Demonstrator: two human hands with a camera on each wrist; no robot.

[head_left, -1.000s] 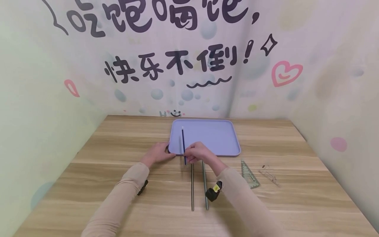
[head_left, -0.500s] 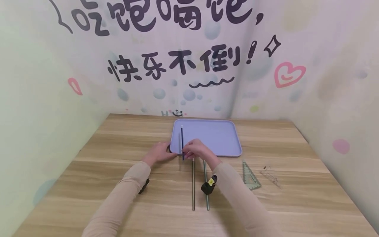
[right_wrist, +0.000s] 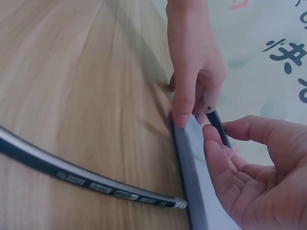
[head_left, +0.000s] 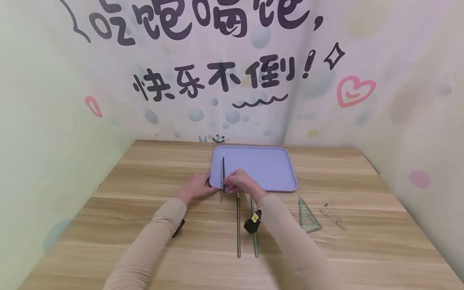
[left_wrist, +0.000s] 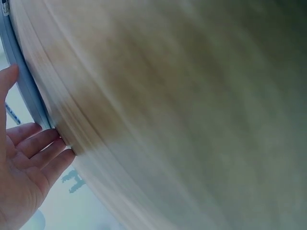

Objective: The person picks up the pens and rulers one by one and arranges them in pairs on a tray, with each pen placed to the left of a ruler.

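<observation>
My right hand (head_left: 240, 180) pinches a dark blue pencil (head_left: 223, 171) near its lower end, over the left part of a lavender tray (head_left: 268, 173). In the right wrist view the thumb and fingers hold this pencil (right_wrist: 217, 123), which points away across the tray. Whether it touches the tray floor I cannot tell. My left hand (head_left: 197, 185) holds the tray's near left corner. Its thumb lies on the near rim and its fingers (left_wrist: 41, 141) meet the side rim in the left wrist view. A dark striped pencil (head_left: 238, 229) and a green pencil (head_left: 255, 243) lie on the table before the tray.
To the right lie a greenish set square (head_left: 308, 219) and a clear plastic drawing piece (head_left: 333, 216), its shape hard to make out. The wooden table (head_left: 145, 169) meets a printed cloth wall (head_left: 174, 121) behind the tray. Side walls stand left and right.
My right hand has moved slightly left and away from me, bringing the pencil further over the tray and more upright in the head view. The left hand keeps its place at the tray corner.
</observation>
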